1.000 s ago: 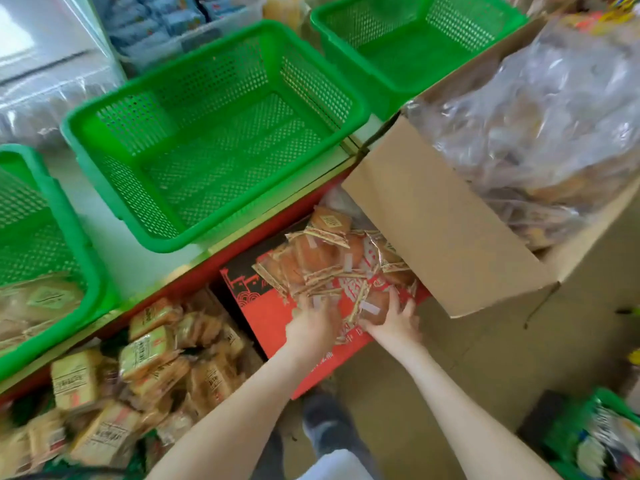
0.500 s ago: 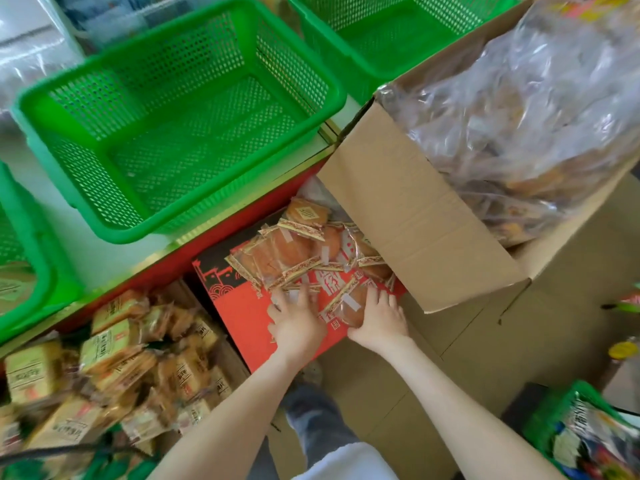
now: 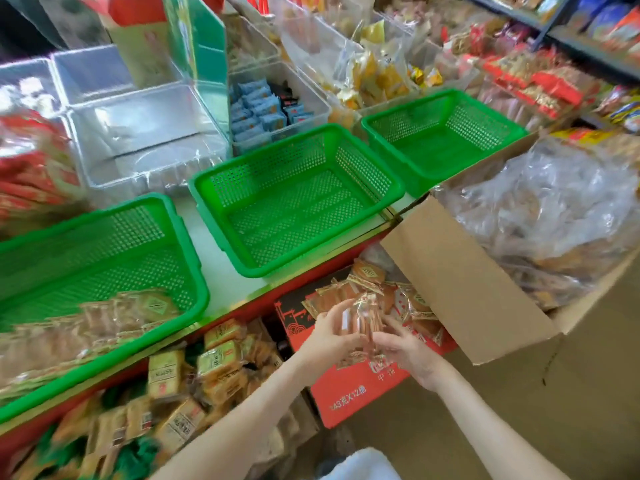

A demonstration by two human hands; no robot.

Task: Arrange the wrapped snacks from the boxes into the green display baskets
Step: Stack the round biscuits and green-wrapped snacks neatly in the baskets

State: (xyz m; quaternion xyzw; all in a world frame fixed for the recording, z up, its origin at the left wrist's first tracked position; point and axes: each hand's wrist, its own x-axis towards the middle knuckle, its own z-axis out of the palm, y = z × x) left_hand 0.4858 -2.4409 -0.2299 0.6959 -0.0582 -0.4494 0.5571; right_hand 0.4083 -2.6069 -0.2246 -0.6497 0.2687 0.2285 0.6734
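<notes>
- Fingers (image 3: 334, 311) of the left hand (image 3: 329, 336) curl round the left side of a stack of wrapped snacks (image 3: 362, 318); the right hand (image 3: 407, 353) cups its right and lower side, fingers bent against it.
- The stack stands on end in the lower centre of the frame, its long axis running up and down with the top leaning slightly right. It is too blurred to show how many packs it contains.
- It is held just above the red box (image 3: 349, 396), where more snacks (image 3: 367, 275) lie loose.
- The cardboard box (image 3: 460, 292) is to the right.
- The middle basket (image 3: 298, 209) sits above, and the left basket (image 3: 86, 258) is partly filled.
</notes>
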